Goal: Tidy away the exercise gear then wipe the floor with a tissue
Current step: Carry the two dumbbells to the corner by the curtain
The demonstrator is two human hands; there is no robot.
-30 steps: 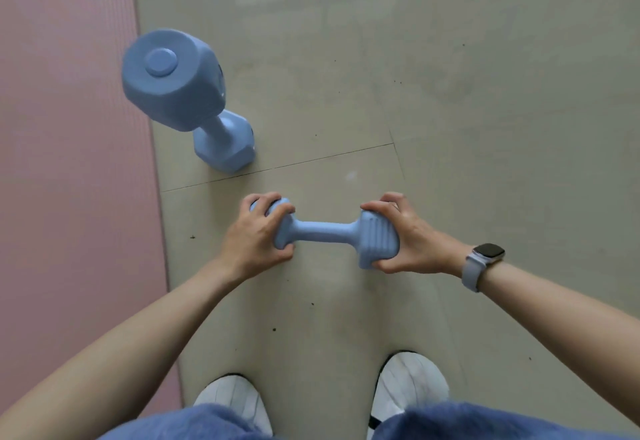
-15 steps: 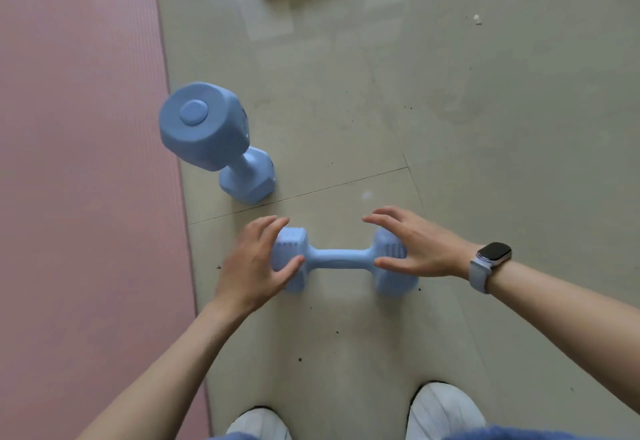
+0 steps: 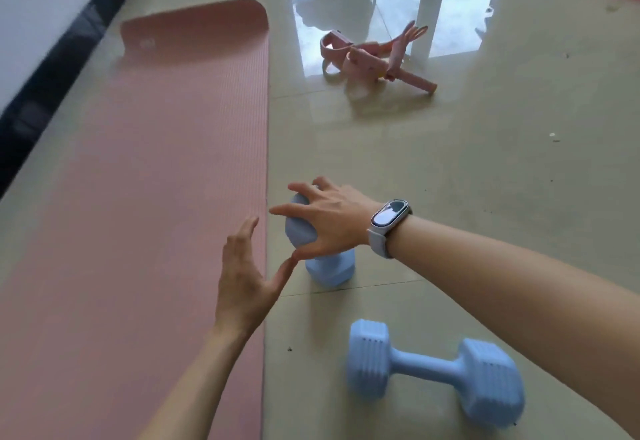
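Head view: two pale blue dumbbells, faceted heads and slim handles. The upright dumbbell [image 3: 327, 271] stands on end on the floor [image 3: 485, 197] near frame centre, just right of the mat's long edge; its top head is mostly covered by the right hand [image 3: 327, 223], whose fingers are spread and draped over it, touching but not clearly curled round. A pale-strapped watch [image 3: 389, 219] sits on that wrist. The left hand [image 3: 244, 273] hovers over the mat edge at about 9 o'clock from the upright dumbbell, fingers straight and holding nothing, thumb tip close to the right thumb. The lying dumbbell [image 3: 434, 372] rests on its side at 5 o'clock, apart from both hands, with ribbed grooves on its heads. The pink mat [image 3: 138, 197] lies flat, filling the left. A pink strap gadget [image 3: 372, 58] lies at 1 o'clock, well apart, near a white post [image 3: 434, 3].
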